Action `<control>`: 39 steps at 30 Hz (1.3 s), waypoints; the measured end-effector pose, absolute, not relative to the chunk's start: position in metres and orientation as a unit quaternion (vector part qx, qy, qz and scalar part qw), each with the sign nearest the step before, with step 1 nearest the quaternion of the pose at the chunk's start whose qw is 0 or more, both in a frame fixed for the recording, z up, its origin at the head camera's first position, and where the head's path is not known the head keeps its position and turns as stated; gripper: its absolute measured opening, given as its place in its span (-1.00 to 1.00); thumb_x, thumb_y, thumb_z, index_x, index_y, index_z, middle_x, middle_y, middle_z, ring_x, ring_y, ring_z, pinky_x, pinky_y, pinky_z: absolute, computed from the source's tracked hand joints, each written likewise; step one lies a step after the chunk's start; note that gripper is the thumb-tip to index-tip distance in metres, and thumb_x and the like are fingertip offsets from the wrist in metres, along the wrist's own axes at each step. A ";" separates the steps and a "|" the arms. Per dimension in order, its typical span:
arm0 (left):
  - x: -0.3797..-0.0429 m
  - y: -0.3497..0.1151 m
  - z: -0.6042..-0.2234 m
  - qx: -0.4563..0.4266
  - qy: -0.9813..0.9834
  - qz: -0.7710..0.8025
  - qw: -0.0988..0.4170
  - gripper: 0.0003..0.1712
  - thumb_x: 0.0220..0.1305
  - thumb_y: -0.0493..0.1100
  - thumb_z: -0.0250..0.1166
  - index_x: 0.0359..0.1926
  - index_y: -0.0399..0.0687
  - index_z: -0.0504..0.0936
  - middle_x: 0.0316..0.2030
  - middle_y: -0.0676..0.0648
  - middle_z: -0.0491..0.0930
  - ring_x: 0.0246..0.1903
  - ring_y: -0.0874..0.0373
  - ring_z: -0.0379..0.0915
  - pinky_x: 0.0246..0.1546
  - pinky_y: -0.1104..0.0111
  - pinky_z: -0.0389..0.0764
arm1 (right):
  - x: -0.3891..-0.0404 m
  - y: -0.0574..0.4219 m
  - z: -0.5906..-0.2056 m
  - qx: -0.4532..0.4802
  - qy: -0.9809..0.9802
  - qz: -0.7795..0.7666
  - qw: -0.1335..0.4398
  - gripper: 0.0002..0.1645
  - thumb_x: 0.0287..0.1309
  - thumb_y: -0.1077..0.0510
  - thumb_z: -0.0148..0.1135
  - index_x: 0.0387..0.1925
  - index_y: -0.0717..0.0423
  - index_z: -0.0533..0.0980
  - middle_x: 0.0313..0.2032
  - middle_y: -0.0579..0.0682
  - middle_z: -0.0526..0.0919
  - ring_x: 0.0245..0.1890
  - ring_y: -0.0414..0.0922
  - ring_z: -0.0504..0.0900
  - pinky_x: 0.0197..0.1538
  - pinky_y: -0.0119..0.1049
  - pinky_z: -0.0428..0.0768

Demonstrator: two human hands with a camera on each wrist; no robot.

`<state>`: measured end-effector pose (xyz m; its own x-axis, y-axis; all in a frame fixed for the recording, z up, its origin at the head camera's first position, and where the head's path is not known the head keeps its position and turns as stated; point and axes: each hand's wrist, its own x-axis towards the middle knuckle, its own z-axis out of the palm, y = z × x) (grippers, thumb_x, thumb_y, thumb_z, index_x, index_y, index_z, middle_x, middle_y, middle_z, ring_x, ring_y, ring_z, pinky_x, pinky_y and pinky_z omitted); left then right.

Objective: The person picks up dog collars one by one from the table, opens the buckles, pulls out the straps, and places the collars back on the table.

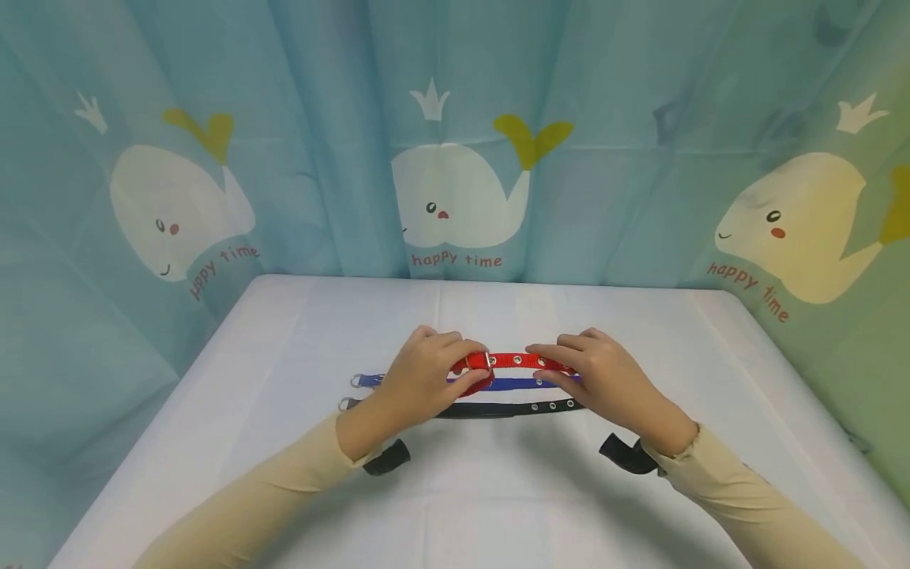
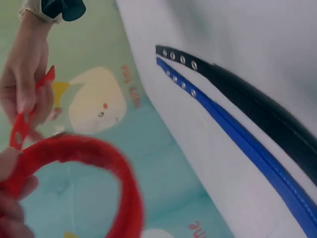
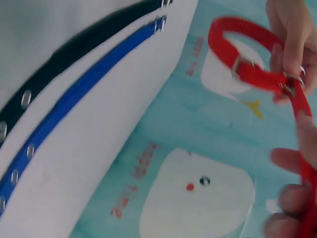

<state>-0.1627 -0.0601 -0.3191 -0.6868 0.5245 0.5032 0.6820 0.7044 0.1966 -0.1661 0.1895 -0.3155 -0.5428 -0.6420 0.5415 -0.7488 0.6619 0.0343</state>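
Note:
A red pet collar with metal eyelets and a buckle is held above the table, bent into a loop. My left hand pinches it beside the buckle. With thumb and fingers my right hand grips the eyelet end, and the strap runs straight between both hands. In the left wrist view the red loop hangs rounded below the fingers. Behind the hands a blue collar and a black collar lie side by side on the table, partly hidden by the hands.
The white table extends around the collars, its far edge meeting a blue curtain printed with whales. Dark camera straps show at both wrists.

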 end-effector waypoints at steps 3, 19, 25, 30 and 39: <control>-0.164 -0.057 -0.321 -0.346 -0.890 -0.191 0.229 -0.62 -0.01 0.12 0.43 -0.20 0.05 0.67 -0.38 0.07 0.71 -0.38 0.26 0.57 -0.30 0.39 0.41 | -0.166 0.185 -0.316 0.418 -0.857 0.123 0.276 -0.58 -0.22 0.15 0.51 -0.18 0.04 0.66 -0.55 -0.09 0.61 -0.50 -0.20 0.49 -0.33 -0.30 0.51; -0.164 -0.047 -0.313 -0.331 -0.923 -0.093 0.174 -0.68 -0.04 0.09 0.46 -0.31 0.03 0.70 -0.43 0.08 0.72 -0.45 0.23 0.60 -0.32 0.37 0.37 | -0.166 0.181 -0.311 0.445 -0.821 0.167 0.316 -0.52 0.27 -0.17 0.04 -0.32 0.09 0.69 -0.62 -0.13 0.50 -0.57 -0.25 0.35 -0.43 -0.37 0.38; -0.163 -0.051 -0.308 -0.325 -0.917 -0.161 0.166 -0.59 -0.03 0.09 0.45 -0.17 0.00 0.67 -0.30 0.05 0.73 -0.35 0.23 0.61 -0.26 0.37 0.41 | -0.166 0.182 -0.311 0.424 -0.844 0.131 0.302 -0.72 -0.17 0.13 0.47 -0.30 0.07 0.70 -0.63 -0.12 0.51 -0.59 -0.27 0.35 -0.42 -0.36 0.40; -0.162 -0.052 -0.306 -0.324 -0.912 -0.203 0.150 -0.62 0.02 0.05 0.43 -0.18 -0.04 0.64 -0.30 0.03 0.73 -0.34 0.23 0.60 -0.28 0.39 0.42 | -0.164 0.186 -0.312 0.410 -0.851 0.128 0.303 -0.68 -0.26 0.16 0.51 -0.32 0.08 0.70 -0.64 -0.11 0.52 -0.60 -0.27 0.35 -0.42 -0.36 0.40; -0.167 -0.053 -0.310 -0.356 -0.883 -0.244 0.182 -0.66 0.01 0.02 0.44 -0.21 -0.02 0.67 -0.33 0.04 0.72 -0.39 0.26 0.56 -0.27 0.40 0.47 | -0.163 0.186 -0.317 0.424 -0.831 0.188 0.308 -0.62 0.26 -0.10 0.10 -0.27 0.08 0.67 -0.60 -0.14 0.49 -0.52 -0.23 0.38 -0.40 -0.36 0.41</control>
<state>-0.1671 -0.0531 -0.3102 -0.6799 0.5406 0.4955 0.7183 0.6270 0.3015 -0.1633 0.1863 -0.3173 -0.4506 -0.5894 0.6705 -0.8205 0.5693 -0.0509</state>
